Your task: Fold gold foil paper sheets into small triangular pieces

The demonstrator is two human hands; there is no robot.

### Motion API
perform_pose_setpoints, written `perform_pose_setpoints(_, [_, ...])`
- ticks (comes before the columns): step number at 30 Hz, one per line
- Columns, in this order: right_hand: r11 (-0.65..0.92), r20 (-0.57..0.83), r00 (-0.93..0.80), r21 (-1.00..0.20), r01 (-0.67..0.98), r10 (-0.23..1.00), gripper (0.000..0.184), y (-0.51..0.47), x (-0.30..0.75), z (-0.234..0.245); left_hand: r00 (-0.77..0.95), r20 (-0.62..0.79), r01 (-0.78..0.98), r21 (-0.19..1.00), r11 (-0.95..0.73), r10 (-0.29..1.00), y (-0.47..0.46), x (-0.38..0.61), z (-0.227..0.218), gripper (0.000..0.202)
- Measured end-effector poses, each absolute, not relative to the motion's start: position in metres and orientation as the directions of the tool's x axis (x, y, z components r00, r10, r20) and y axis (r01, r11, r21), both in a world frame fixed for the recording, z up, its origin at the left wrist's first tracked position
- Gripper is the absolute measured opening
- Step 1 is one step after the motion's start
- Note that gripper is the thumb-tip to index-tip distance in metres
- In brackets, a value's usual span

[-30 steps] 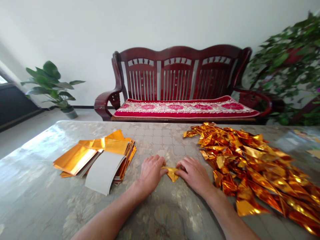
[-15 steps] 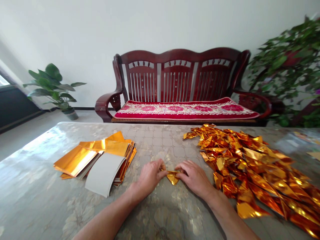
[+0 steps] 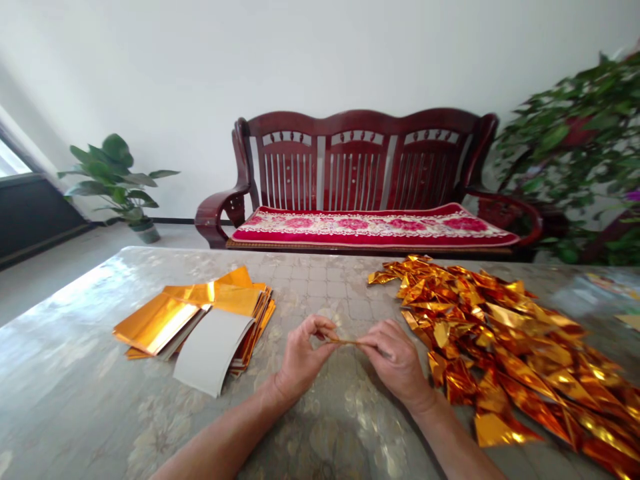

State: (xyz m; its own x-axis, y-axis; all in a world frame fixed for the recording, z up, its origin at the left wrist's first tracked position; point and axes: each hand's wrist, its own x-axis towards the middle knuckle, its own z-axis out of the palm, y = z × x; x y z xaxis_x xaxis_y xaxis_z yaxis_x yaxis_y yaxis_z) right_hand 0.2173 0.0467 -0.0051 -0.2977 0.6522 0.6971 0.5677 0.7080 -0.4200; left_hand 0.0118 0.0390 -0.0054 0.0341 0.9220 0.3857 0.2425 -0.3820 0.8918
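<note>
Left hand (image 3: 304, 357): fingers pinching folded foil (image 3: 346, 343)
Right hand (image 3: 397, 360): fingers pinching other end
Plastic bag (image 3: 583, 295): markings blurred, unreadable

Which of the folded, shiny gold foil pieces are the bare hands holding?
The gold foil piece, seen nearly edge-on, pinched between left hand and right hand. The other pieces lie heaped on the grey patterned table, right of both hands.
</note>
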Motion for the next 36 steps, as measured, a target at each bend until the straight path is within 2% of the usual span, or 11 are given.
perform_pose_setpoints(5, [0.736,0.746,-0.291,-0.370,0.567,0.599,0.009,0.045,0.216,-0.003,0.021,0.455,0.252,0.859,-0.445,0.890,0.036,0.011,-0.003,0.016])
perform_pose_setpoints(12, [0.734,0.731,-0.328,-0.337,0.590,0.599,0.006,0.043,0.216,-0.001,0.064,0.564,0.356,0.758,-0.547,0.823,0.035,0.007,-0.001,0.015])
perform_pose_setpoints(19, [0.755,0.702,-0.392,-0.321,0.571,0.595,0.013,0.039,0.210,0.000,0.133,0.537,0.328,0.769,-0.548,0.833,0.034,0.008,-0.002,0.012])
perform_pose_setpoints(23, [0.758,0.722,-0.379,-0.304,0.577,0.578,0.015,0.039,0.208,-0.001,0.097,0.473,0.281,0.831,-0.480,0.876,0.035,0.010,-0.003,0.009])
perform_pose_setpoints(27, [0.757,0.752,-0.350,-0.288,0.586,0.558,0.016,0.036,0.203,-0.002,0.042,0.336,0.116,0.934,-0.339,0.941,0.035,0.017,-0.004,0.012])
perform_pose_setpoints(30, [0.754,0.746,-0.334,-0.328,0.569,0.576,0.011,0.030,0.197,-0.003,0.070,0.217,-0.152,0.967,-0.205,0.974,0.037,0.022,-0.004,0.020])
perform_pose_setpoints(33, [0.764,0.705,-0.347,-0.436,0.476,0.619,0.011,0.026,0.192,-0.002,0.144,0.083,-0.446,0.895,-0.010,0.986,0.040,0.023,-0.001,0.035])
perform_pose_setpoints(36, [0.722,0.672,-0.282,-0.574,0.386,0.685,0.019,0.026,0.190,0.000,0.282,-0.079,-0.625,0.741,0.245,0.956,0.043,0.018,0.004,0.048])
